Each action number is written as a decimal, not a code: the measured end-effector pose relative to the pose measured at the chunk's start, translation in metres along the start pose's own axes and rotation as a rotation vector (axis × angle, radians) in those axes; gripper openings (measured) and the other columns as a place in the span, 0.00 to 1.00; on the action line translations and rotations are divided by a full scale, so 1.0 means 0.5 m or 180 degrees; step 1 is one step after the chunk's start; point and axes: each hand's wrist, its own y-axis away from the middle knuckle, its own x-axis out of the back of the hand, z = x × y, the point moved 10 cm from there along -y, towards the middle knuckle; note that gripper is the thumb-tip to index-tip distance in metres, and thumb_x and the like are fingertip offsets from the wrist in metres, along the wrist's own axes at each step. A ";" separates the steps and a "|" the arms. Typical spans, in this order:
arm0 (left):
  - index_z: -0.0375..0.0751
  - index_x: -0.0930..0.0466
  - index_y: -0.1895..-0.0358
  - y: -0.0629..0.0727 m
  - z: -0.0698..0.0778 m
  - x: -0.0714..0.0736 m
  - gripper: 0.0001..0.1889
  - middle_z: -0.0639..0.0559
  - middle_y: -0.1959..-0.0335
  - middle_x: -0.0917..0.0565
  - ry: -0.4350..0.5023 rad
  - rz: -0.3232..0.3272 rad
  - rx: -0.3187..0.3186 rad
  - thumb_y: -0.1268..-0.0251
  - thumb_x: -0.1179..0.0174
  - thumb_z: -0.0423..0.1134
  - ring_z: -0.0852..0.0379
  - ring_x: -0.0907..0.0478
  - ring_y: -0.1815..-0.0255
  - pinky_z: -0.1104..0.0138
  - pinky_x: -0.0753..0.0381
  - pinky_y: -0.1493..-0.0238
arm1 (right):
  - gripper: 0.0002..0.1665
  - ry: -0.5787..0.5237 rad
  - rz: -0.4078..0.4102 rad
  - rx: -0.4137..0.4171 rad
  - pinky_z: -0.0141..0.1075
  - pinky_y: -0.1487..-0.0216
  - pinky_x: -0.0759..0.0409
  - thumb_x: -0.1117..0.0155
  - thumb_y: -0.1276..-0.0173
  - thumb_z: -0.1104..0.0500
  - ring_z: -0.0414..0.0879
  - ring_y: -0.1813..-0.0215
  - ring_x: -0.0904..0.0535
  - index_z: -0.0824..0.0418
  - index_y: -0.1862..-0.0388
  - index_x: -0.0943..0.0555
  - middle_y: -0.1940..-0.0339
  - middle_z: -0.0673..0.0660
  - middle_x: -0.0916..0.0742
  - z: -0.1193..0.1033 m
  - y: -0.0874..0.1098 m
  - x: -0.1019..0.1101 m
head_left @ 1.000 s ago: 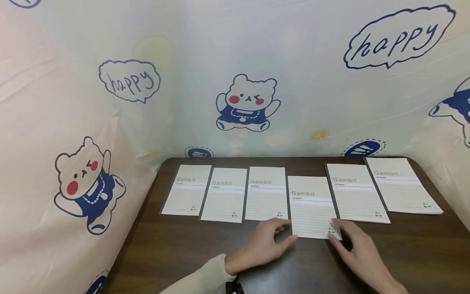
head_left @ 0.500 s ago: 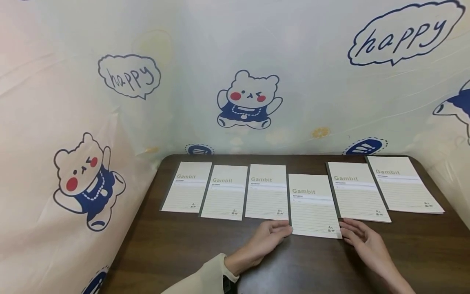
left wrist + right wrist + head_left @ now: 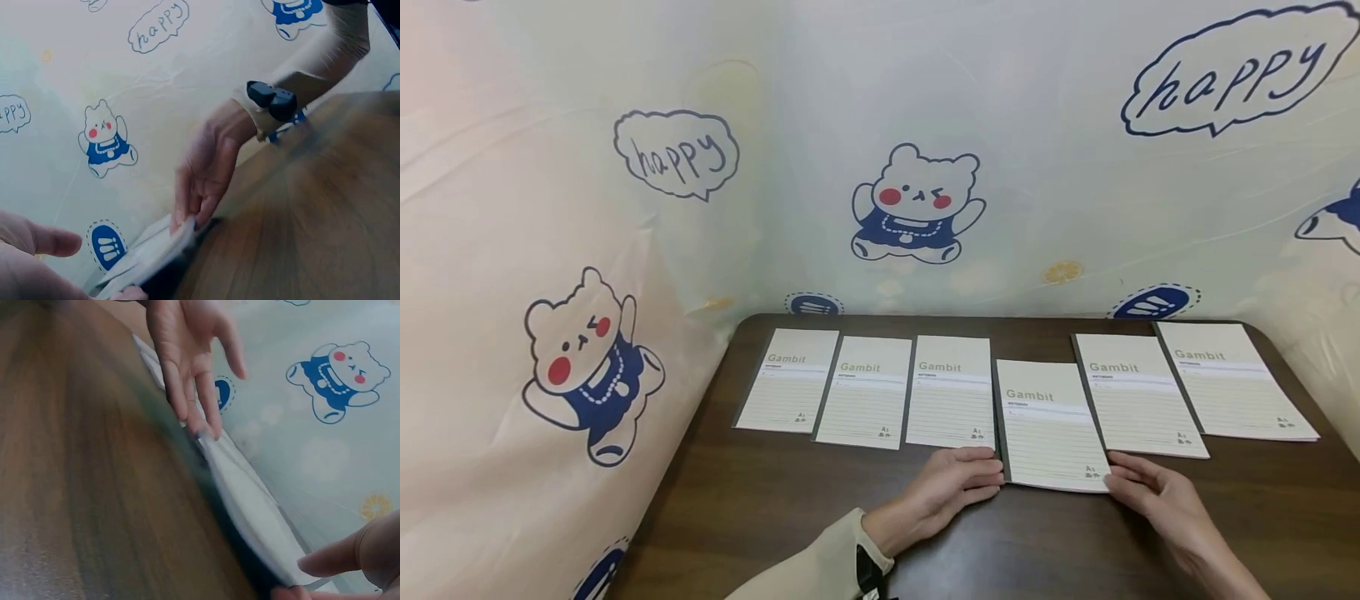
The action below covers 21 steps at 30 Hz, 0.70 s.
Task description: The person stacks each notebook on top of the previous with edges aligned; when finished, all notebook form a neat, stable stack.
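Note:
In the head view, a white notebook (image 3: 1051, 433) marked "Gambit" with a dark spine lies closest to the front, fourth from the left in the row. My left hand (image 3: 943, 493) is at its lower left edge, fingers extended and touching the spine side. In the left wrist view this hand (image 3: 37, 259) shows its thumb held away from the cover. At the lower right corner, my right hand (image 3: 1168, 504) pinches the notebook, thumb over the cover and fingers at the edge. The right wrist view shows a gap of shadow under the notebook's near edge (image 3: 247, 540).
Three matching notebooks stand to the left: one at the far left (image 3: 787, 381), then a second (image 3: 865, 392) and a third (image 3: 951, 392). Two more, an inner one (image 3: 1141, 396) and an outer one (image 3: 1236, 379), lie right. A printed curtain (image 3: 1045, 108) surrounds the brown table (image 3: 760, 517).
My right hand has moved from on top of the front notebook's corner to its right edge and now pinches it. The left fingers have closed together against its left edge.

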 end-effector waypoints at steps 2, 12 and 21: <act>0.23 0.30 0.30 -0.004 0.001 -0.004 0.28 0.34 0.44 0.17 0.0020 -0.0024 -0.0051 0.31 0.36 0.26 0.50 0.14 0.47 0.54 0.17 0.34 | 0.41 -0.0111 -0.0065 -0.0071 0.25 0.51 0.16 0.33 0.24 0.58 0.25 0.55 0.19 0.76 0.21 0.37 0.52 0.43 0.15 0.003 -0.002 -0.001; 0.30 0.19 0.38 -0.023 0.032 0.007 0.27 0.45 0.58 0.15 -0.0400 0.0131 -0.0449 0.44 0.32 0.20 0.60 0.15 0.65 0.68 0.12 0.54 | 0.40 -0.0526 -0.0386 -0.0051 0.28 0.46 0.14 0.38 0.24 0.67 0.28 0.52 0.16 0.82 0.22 0.43 0.53 0.43 0.15 -0.007 -0.009 -0.013; 0.35 0.18 0.38 -0.016 0.061 0.045 0.27 0.45 0.56 0.13 -0.0753 0.0123 -0.0624 0.45 0.28 0.24 0.59 0.13 0.62 0.71 0.15 0.55 | 0.40 -0.0540 -0.0318 0.0158 0.29 0.47 0.13 0.34 0.25 0.63 0.29 0.51 0.16 0.79 0.23 0.41 0.52 0.40 0.14 -0.038 -0.009 -0.043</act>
